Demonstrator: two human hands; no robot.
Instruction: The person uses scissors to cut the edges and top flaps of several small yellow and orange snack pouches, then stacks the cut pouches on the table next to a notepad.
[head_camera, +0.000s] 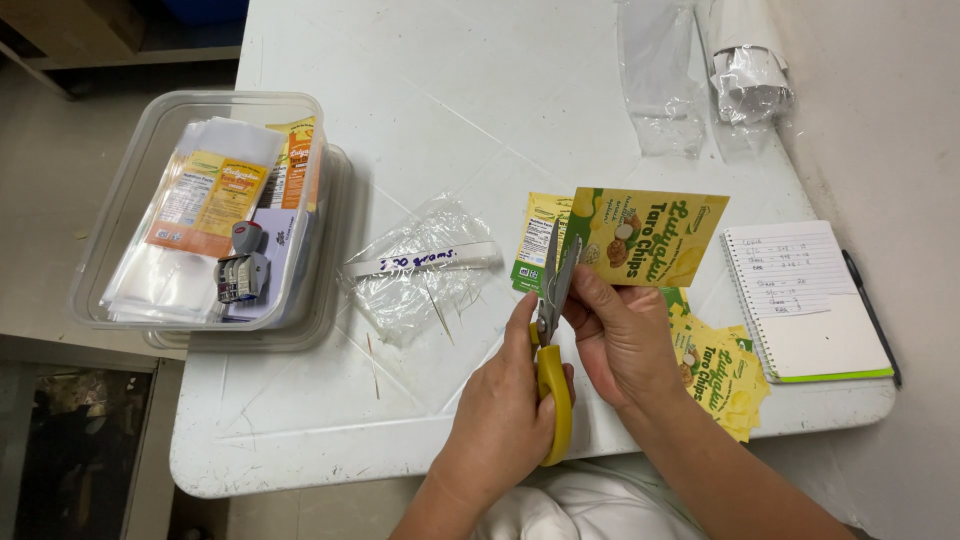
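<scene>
My left hand (503, 412) grips yellow-handled scissors (552, 330), blades up and closing on the left edge of a yellow-green printed label sheet (655, 238). My right hand (622, 335) pinches that sheet at its lower left corner, holding it above the white table (440, 110). Behind the blades lies another label piece (536, 240). A pile of cut yellow labels (722, 375) rests to the right of my right wrist.
A clear plastic bin (120, 240) at the left holds orange labels, plastic bags and a date stamp (243, 265). A crumpled clear bag with a paper strip (420, 262) lies mid-table. A spiral notepad (805, 300) with a pen (870, 315) sits right. More clear bags (660, 75) lie far back.
</scene>
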